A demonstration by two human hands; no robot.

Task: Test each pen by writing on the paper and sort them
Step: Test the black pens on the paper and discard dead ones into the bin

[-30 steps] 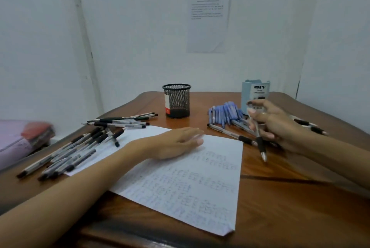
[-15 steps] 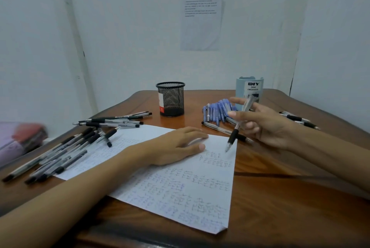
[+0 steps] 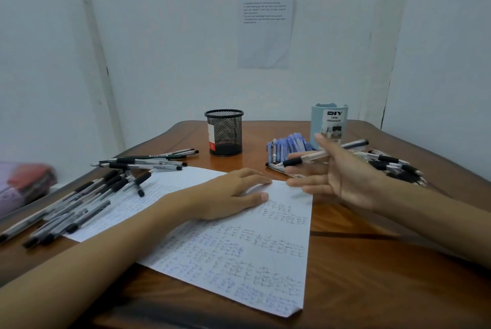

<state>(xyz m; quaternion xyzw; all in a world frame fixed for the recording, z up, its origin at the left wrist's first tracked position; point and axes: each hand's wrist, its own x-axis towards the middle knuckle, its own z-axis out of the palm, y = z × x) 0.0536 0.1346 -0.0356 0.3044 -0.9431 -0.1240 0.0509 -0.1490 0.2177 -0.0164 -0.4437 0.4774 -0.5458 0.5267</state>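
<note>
Wooden table (image 3: 372,262): left hand (image 3: 225,196) flat on paper (image 3: 239,262), fingers together; at three o'clock right hand (image 3: 348,177) holds a pen (image 3: 305,159), fingers spread, grip hidden.

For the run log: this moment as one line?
left hand: flat on paper | right hand: holds pen, tip off paper | loose pens: both sides of paper

Right of the paper (image 3: 239,262) you get bare table (image 3: 372,270) to pass. Left of it, loose black pens (image 3: 79,209) crowd the way. Beyond it stand a mesh cup (image 3: 224,132), blue pens (image 3: 289,144) and an organizer (image 3: 329,124). Your left hand (image 3: 225,196) covers its far edge.
</note>
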